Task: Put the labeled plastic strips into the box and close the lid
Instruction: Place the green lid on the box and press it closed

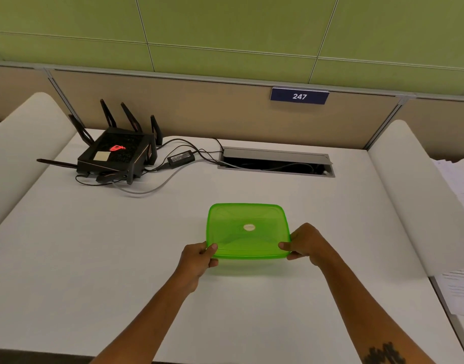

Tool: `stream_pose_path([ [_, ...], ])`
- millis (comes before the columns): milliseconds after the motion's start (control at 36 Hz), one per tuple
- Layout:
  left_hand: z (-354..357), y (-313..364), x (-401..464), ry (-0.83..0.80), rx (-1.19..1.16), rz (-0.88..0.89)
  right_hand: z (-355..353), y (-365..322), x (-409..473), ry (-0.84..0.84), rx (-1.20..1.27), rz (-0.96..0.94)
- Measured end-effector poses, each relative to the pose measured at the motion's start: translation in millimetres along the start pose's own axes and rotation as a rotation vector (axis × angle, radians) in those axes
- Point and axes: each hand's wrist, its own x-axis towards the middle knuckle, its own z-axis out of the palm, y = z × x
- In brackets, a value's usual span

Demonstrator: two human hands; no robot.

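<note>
Two bare forearms enter from the lower edge. No sleeves, gloves, watch, rings or wristbands are worn on either arm. The left hand (199,258) and the right hand (308,243) are uncovered, with short, unpainted thumbnails. The right forearm carries one dark tattoo (384,354) near the lower edge; the marking is irregular in outline and partly cropped, so its design cannot be read.

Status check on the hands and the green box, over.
Left hand and right hand both gripping the near corners of the green lid. Lid sits on the box. No strips in sight. Nothing in the way.
</note>
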Motion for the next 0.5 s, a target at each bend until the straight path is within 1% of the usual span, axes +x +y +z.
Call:
stream_pose_path([
  [222, 2, 4, -4, 0.001, 0.031, 0.022, -6, -3, -6, -0.066, 0.007, -0.034],
  [500, 4, 9, -11, 0.032, 0.123, 0.042, -5, 1, -8, -0.061, -0.001, -0.073],
])
